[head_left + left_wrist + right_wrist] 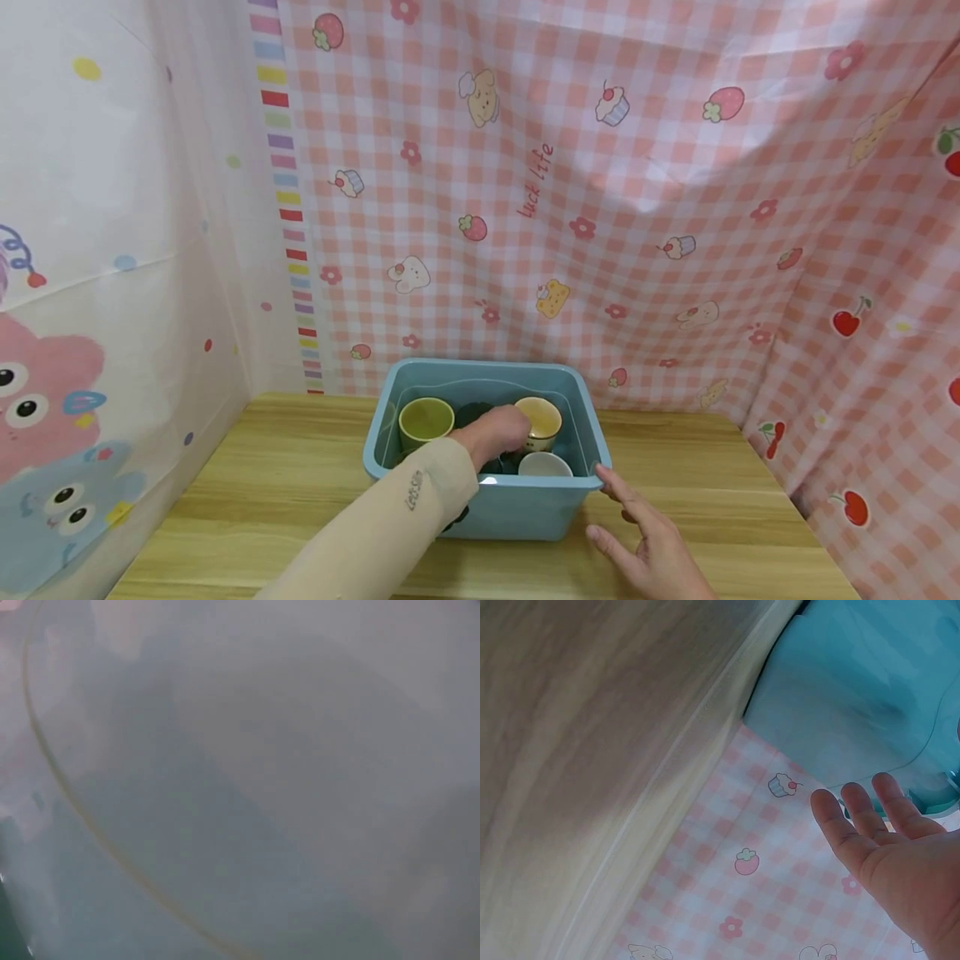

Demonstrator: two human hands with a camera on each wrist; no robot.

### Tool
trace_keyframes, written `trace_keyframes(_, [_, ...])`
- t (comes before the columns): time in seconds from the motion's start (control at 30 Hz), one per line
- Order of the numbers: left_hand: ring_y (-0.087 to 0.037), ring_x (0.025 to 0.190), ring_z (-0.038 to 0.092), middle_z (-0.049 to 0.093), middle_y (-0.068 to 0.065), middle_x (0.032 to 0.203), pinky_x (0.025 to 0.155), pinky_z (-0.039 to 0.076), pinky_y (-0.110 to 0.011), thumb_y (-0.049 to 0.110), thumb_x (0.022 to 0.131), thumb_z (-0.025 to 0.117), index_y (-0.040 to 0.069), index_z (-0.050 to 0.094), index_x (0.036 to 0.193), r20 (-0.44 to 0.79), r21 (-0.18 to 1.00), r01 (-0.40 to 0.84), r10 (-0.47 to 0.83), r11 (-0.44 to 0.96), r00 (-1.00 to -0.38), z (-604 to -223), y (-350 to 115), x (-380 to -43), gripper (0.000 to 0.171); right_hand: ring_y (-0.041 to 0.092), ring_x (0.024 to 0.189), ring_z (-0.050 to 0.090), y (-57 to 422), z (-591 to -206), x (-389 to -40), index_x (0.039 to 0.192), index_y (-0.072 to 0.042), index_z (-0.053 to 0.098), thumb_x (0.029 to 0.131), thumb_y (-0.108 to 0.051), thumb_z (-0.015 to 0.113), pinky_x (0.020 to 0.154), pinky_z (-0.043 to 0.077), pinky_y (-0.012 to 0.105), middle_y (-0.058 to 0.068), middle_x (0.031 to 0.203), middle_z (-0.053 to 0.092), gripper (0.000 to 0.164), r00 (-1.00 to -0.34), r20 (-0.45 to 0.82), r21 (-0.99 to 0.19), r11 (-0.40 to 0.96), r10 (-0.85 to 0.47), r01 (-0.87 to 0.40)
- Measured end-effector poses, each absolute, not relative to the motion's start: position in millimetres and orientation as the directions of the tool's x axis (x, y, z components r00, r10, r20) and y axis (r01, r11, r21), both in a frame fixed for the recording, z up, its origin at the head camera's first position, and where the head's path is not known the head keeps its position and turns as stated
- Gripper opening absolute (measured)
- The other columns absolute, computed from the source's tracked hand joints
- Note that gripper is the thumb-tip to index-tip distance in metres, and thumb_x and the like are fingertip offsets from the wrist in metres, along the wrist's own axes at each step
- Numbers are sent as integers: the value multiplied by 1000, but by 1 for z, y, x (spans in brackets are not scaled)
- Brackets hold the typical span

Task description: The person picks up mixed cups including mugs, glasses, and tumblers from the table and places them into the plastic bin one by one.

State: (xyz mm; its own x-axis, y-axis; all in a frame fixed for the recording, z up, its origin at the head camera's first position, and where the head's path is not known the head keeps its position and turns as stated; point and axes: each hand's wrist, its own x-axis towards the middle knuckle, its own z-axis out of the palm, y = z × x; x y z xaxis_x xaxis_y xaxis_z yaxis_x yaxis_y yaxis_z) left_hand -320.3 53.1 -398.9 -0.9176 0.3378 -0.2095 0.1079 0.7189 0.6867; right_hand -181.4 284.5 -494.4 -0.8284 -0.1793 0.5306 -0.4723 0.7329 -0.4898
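Note:
A blue plastic bin (510, 508) stands on the wooden table with several cups inside. My left hand (504, 432) reaches down into it, beside a pale yellow cup (542, 417); its fingertips are hidden, so whether it grips anything does not show. A green cup (426, 419) stands at the bin's left, a white cup (545, 465) at the front right, and a dark item (474, 412) lies partly behind the hand. The left wrist view is filled by a blurred pale surface with a thin tan line. My right hand (651, 533), fingers extended, is at the bin's front right corner.
The wooden table (277, 475) extends to both sides of the bin. Behind it hangs a pink checked cloth (570, 275), with a white patterned cloth (150, 250) on the left. A red-cherry checked cloth (862, 400) borders the right side.

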Motion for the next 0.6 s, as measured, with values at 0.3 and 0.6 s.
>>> trace_keyframes(0.3, [-33,99,58,60,-9,87,111,30,-80,19,99,51,14,70,82,-322,466,50,222,883,-920,-467,67,-380,26,9,120,72,285,-495,-182,162,-24,48,92,-18,86,83,63,29,8,149,67,80,-829,528,-493,728,-184,-476])
trace_keyframes(0.6, [-31,109,60,66,-5,87,117,14,-89,26,102,55,18,75,80,-350,403,35,189,915,-918,-485,75,-395,30,8,120,72,285,-495,-183,161,-22,49,89,-15,88,83,63,29,7,147,69,82,-799,568,-463,726,-199,-509])
